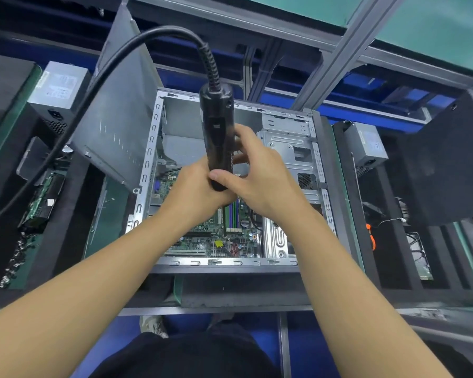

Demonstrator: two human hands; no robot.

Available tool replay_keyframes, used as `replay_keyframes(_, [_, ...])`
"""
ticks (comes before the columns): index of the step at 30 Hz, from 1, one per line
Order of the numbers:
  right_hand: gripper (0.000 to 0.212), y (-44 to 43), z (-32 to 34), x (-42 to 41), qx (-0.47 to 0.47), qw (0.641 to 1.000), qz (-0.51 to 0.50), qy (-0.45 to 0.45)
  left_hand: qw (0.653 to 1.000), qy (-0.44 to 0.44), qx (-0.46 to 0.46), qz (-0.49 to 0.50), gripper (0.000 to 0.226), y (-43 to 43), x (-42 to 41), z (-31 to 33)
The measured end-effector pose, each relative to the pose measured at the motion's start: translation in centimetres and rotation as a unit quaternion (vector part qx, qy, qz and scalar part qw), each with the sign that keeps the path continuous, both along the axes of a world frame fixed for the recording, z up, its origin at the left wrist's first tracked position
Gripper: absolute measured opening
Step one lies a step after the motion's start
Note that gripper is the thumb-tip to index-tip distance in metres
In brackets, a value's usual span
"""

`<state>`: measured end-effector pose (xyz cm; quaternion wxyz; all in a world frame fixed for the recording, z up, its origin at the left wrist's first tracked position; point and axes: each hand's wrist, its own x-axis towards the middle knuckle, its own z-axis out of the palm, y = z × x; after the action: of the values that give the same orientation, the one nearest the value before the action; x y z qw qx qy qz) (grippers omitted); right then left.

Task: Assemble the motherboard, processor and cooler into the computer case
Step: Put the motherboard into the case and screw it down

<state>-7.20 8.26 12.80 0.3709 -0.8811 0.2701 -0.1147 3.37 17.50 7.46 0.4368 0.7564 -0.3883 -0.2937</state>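
Forearms, two, bare, reaching forward from the bottom edge over a dark foam-lined bench [243,293].
Computer case [322,186]: grey metal, open side up, at the centre of the bench; detached side panel [112,124] leaning at its left edge.
Motherboard [216,238]: green, lying flat inside the case, lower left area; memory slots visible beside the wrists.
Power supplies: one left [59,91], one right [366,144], outside the case.
Electric screwdriver [219,137]: black, upright over the board, thick cable [93,96] arching left.
Right hand [260,178]: wrapped round the screwdriver's lower body.
Left hand [200,192]: closed about the tool's tip; the tip and any screw are hidden.
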Motion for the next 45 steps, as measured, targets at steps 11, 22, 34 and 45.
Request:
replay_keyframes(11, [0.064,0.1,-0.5,-0.5,0.006,1.0,-0.008,0.002,1.0,0.0,0.008,-0.002,0.051,-0.1,-0.4,-0.5])
replay_keyframes(22, [0.064,0.4,-0.6,-1.0,0.007,1.0,0.0,0.001,0.999,0.009,-0.012,-0.038,0.054,0.2,-0.5,-0.4])
replay_keyframes(34, [0.042,1.0,0.4,-1.4,-0.033,0.998,-0.038,-0.039,0.991,0.036,0.021,-0.13,0.02,0.4,-0.1,-0.9])
replay_keyframes(45, [0.04,1.5,0.6,-2.2,-0.018,0.997,-0.063,-0.042,0.989,0.035,0.016,-0.146,0.022,0.3,-0.5,-0.9])
